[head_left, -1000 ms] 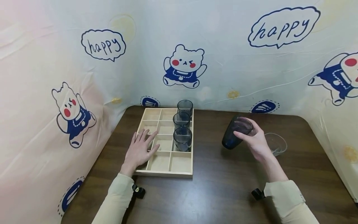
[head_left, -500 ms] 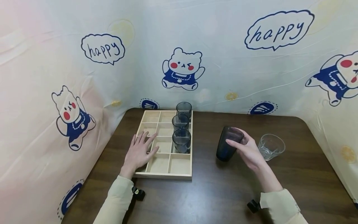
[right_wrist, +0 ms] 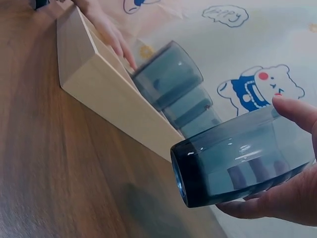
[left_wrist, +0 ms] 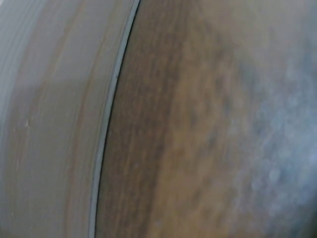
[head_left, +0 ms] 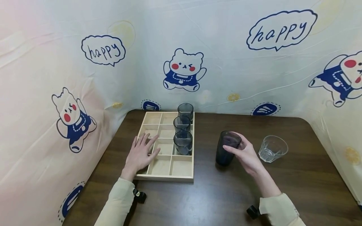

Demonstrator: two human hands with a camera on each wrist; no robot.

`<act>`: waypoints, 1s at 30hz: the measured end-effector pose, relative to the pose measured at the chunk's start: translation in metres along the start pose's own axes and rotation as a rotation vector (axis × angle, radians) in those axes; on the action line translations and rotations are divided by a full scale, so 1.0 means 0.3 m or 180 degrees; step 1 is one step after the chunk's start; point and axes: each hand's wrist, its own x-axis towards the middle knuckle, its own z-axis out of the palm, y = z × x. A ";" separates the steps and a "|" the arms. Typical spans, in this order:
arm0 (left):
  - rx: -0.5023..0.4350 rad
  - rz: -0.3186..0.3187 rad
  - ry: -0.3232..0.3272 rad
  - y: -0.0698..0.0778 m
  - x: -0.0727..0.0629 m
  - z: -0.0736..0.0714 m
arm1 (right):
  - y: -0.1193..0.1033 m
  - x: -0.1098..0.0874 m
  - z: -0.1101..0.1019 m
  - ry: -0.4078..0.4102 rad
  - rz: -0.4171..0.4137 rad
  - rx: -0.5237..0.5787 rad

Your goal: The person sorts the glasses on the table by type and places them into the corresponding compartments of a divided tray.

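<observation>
My right hand [head_left: 247,157] grips a dark blue-grey glass tumbler [head_left: 224,152] to the right of the wooden box. In the right wrist view the tumbler [right_wrist: 242,153] has thumb and fingers round it, and its thick base is above the tabletop. My left hand [head_left: 139,153] rests with spread fingers on the left side of the divided wooden box [head_left: 181,179]. Three similar tumblers stand in the box's right column: a front one [head_left: 183,144], a middle one [head_left: 182,123] and a back one [head_left: 185,109].
A clear glass [head_left: 272,150] stands on the brown table [head_left: 215,197], right of my right hand. A printed cloth [head_left: 226,62] hangs behind and beside the table. The left wrist view shows only a blurred box wall [left_wrist: 54,124] and tabletop [left_wrist: 133,124].
My right hand has brought the tumbler leftward and nearer to me, and turned it more upright. The clear glass is no longer partly covered by the hand. My left hand stays on the box.
</observation>
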 end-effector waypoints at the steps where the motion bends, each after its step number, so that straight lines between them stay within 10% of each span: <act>1: 0.0002 -0.0003 -0.0002 0.000 0.000 0.000 | 0.003 -0.001 0.005 -0.0027 -0.0008 0.0003; 30: -0.0008 -0.0007 0.0021 0.007 -0.002 -0.005 | 0.030 -0.016 0.170 -0.0510 -0.0340 -0.0294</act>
